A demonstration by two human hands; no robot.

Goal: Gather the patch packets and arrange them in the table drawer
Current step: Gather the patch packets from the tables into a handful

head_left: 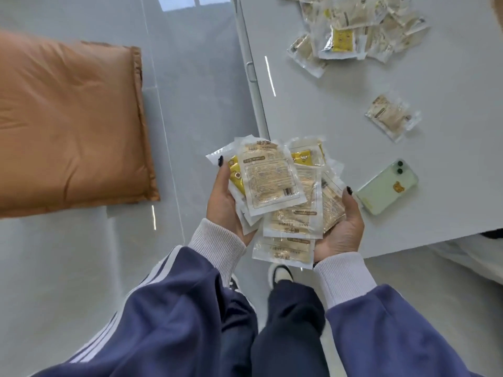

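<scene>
Both hands cup one loose stack of patch packets (275, 186) off the tabletop's (326, 104) near corner: left hand (224, 205) and right hand (341, 227) curl round its sides. Packet pile (353, 31) at far edge, single packet (392, 117) mid-tabletop, phone (386, 187) near right hand.

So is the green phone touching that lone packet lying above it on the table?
Apart. The head view shows bare white table between the green phone and the lone packet.

Held packets (275, 186) sit off table (340, 110) near-left corner, between both hands. Phone (388, 190) right of them on table; lone packet (392, 118) behind phone, pile (353, 31) farther back. Cushion (68, 123) on floor, left.
</scene>
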